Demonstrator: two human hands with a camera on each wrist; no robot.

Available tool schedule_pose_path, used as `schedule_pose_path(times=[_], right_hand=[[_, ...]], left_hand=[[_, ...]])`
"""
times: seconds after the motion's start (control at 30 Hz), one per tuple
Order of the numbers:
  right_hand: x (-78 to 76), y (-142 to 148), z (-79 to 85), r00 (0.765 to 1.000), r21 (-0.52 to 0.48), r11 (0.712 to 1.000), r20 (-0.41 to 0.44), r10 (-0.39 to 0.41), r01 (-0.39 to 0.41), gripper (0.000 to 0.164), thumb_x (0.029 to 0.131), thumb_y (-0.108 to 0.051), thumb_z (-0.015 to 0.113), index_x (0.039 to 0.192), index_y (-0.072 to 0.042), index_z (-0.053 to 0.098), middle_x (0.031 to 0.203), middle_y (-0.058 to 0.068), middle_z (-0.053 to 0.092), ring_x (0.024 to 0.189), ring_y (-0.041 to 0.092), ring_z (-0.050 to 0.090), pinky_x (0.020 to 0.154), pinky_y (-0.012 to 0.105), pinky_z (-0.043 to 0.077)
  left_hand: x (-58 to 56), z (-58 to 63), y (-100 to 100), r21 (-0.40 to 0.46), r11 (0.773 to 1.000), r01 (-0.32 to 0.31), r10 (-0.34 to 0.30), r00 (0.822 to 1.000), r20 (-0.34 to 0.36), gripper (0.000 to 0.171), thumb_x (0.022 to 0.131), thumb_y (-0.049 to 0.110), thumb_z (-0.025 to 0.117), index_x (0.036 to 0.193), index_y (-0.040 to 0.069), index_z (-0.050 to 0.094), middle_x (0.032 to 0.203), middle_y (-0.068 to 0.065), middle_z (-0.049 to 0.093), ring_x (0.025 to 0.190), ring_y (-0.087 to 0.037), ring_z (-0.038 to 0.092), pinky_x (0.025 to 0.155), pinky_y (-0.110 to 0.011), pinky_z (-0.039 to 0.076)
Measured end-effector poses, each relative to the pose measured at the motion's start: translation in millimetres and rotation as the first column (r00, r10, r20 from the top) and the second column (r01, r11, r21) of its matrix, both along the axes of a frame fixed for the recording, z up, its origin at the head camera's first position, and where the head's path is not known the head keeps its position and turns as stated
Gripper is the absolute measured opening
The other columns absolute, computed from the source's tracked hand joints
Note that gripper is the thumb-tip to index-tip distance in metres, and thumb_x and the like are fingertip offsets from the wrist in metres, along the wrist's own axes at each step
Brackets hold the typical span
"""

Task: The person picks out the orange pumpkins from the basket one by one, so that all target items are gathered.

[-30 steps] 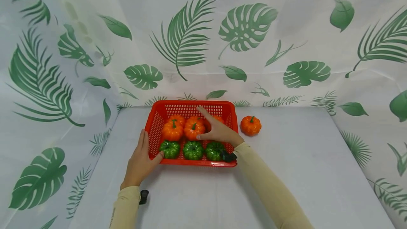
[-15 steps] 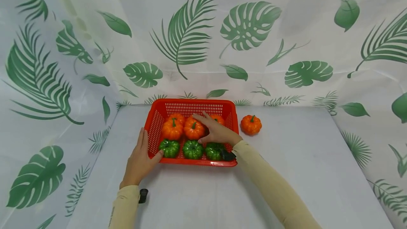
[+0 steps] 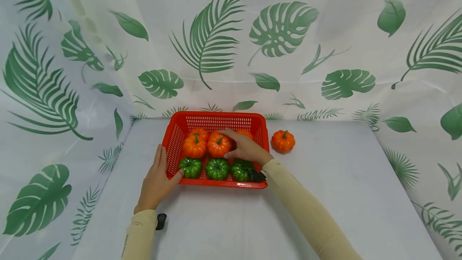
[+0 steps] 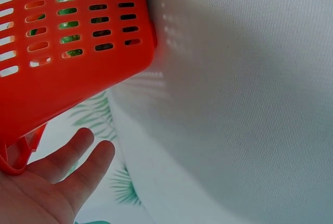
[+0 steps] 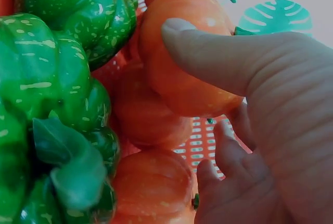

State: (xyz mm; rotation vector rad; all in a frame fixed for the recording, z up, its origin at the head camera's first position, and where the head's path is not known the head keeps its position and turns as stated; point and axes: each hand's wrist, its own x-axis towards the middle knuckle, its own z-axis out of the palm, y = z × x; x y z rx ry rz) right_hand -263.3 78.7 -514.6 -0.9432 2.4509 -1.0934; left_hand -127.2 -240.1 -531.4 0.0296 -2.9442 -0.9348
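Note:
My right hand point(image 3: 247, 147) reaches into the red plastic basket point(image 3: 261, 131) and grips an orange toy pumpkin point(image 3: 218, 147). Its thumb lies against the pumpkin's near side in the right wrist view, with the forefinger partly hidden behind it. Another orange pumpkin point(image 3: 193, 147) sits just to the left, and more orange ones show behind and beneath. Green speckled pumpkins point(image 3: 217, 169) line the basket's front. At the left front corner my left hand point(image 3: 155, 187) touches the basket, thumb at the front rim; two straight fingers point(image 4: 93, 166) extend past the rim outside.
A single orange pumpkin point(image 3: 283, 141) stands on the white tabletop point(image 3: 325, 179), right of the basket. Behind the basket rises a white cloth backdrop point(image 3: 216, 99) printed with green leaves, which also hangs along both sides.
My right hand has come down and its fingers have closed in from a wide spread onto the orange pumpkin. The left hand keeps its place at the basket's corner.

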Motion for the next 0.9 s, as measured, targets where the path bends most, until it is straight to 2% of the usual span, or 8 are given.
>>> schedule_pose_path(times=[0.13,0.37,0.47,0.63,0.9], right_hand=[[0.2,0.5,0.3,1.000,-0.018,1.000,0.014,-0.008,0.008,0.083,0.093,-0.018,0.087,0.164,-0.024,0.045,0.156,0.006,0.054,0.136,0.027,0.055,0.115,0.051,0.045],[0.8,1.0,1.8,0.995,-0.050,0.996,0.064,-0.071,0.074,0.084,0.091,-0.024,0.088,0.164,-0.026,0.046,0.154,0.008,0.057,0.134,0.028,0.057,0.113,0.052,0.047],[0.6,0.9,3.0,0.995,-0.063,0.994,0.057,-0.083,0.087,0.085,0.090,-0.024,0.088,0.164,-0.025,0.046,0.152,0.009,0.058,0.133,0.029,0.058,0.112,0.052,0.047],[-0.5,1.3,3.5,0.994,-0.083,0.991,0.046,-0.101,0.105,0.086,0.090,-0.025,0.088,0.165,-0.021,0.046,0.154,0.011,0.056,0.134,0.031,0.056,0.114,0.055,0.045],[-1.4,1.5,2.4,0.990,-0.114,0.986,0.083,-0.116,0.125,0.088,0.092,-0.029,0.086,0.167,-0.016,0.042,0.159,0.010,0.051,0.139,0.032,0.052,0.116,0.056,0.042]], left_hand=[[-0.3,0.3,0.5,-0.001,1.000,-0.005,0.005,1.000,0.006,0.103,0.100,0.046,0.067,0.172,0.006,0.005,0.180,-0.011,0.003,0.150,-0.051,0.038,0.110,-0.070,0.042],[-0.5,-0.4,0.3,0.005,1.000,-0.002,0.002,1.000,0.003,0.103,0.100,0.047,0.066,0.173,0.006,0.005,0.180,-0.009,0.001,0.151,-0.050,0.037,0.110,-0.070,0.042],[-0.5,-0.3,0.3,0.007,1.000,-0.002,0.002,1.000,0.002,0.103,0.100,0.047,0.066,0.173,0.007,0.005,0.180,-0.009,0.002,0.151,-0.050,0.037,0.110,-0.070,0.042],[-0.9,-0.7,-0.2,0.008,1.000,-0.001,0.001,1.000,-0.003,0.103,0.100,0.046,0.066,0.173,0.007,0.005,0.180,-0.010,0.002,0.151,-0.050,0.038,0.110,-0.070,0.042],[-0.7,-0.3,-0.4,0.007,1.000,0.001,-0.001,1.000,-0.002,0.102,0.100,0.045,0.065,0.173,0.007,0.004,0.180,-0.007,-0.001,0.151,-0.049,0.037,0.111,-0.069,0.041]])
